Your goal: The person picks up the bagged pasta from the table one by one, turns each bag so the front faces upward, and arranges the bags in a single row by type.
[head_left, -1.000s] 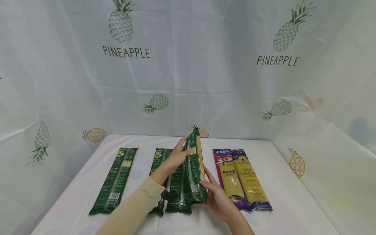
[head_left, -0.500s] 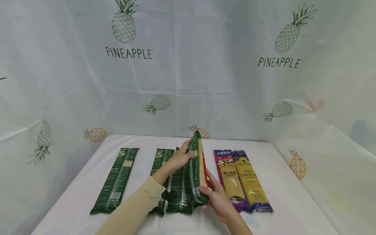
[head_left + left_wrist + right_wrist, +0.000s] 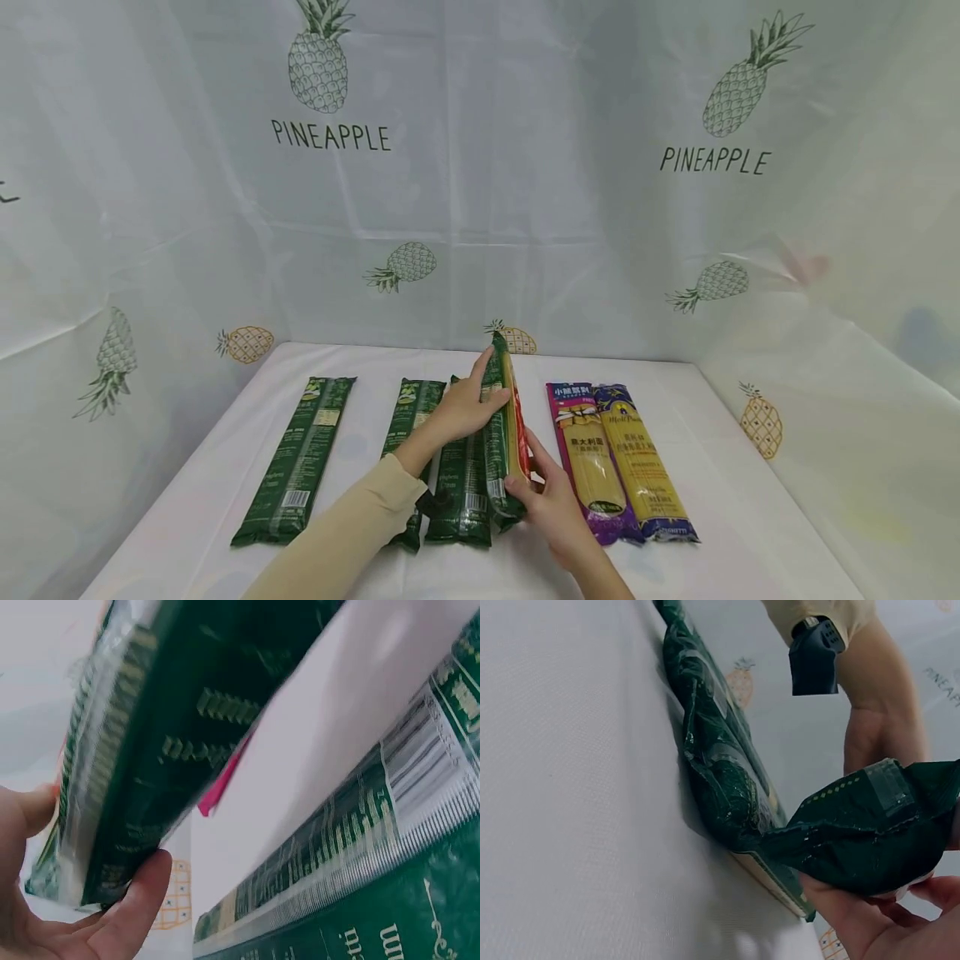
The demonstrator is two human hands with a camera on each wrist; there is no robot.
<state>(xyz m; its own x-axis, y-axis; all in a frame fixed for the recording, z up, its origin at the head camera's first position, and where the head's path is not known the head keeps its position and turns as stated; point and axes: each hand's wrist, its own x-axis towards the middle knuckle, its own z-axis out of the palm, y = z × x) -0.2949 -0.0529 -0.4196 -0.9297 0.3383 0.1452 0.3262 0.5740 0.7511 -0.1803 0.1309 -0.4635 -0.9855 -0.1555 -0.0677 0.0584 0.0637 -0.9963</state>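
Packet (image 3: 496, 454) was tipped on edge beside green packs (image 3: 461, 496), head view, left hand (image 3: 459, 410) gripping its far end, right hand (image 3: 552, 504) its near end, table (image 3: 322, 735) showed past it, left wrist view, sleeve (image 3: 855, 613) showed above it, right wrist view.

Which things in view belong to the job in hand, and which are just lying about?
In the job, judging by touch:
held green packet
left hand, gripping it
right hand, gripping it

Apparently just lying about, though the matching green ones may belong:
leftmost green packet
second green packet
third green packet
purple packet
yellow packet
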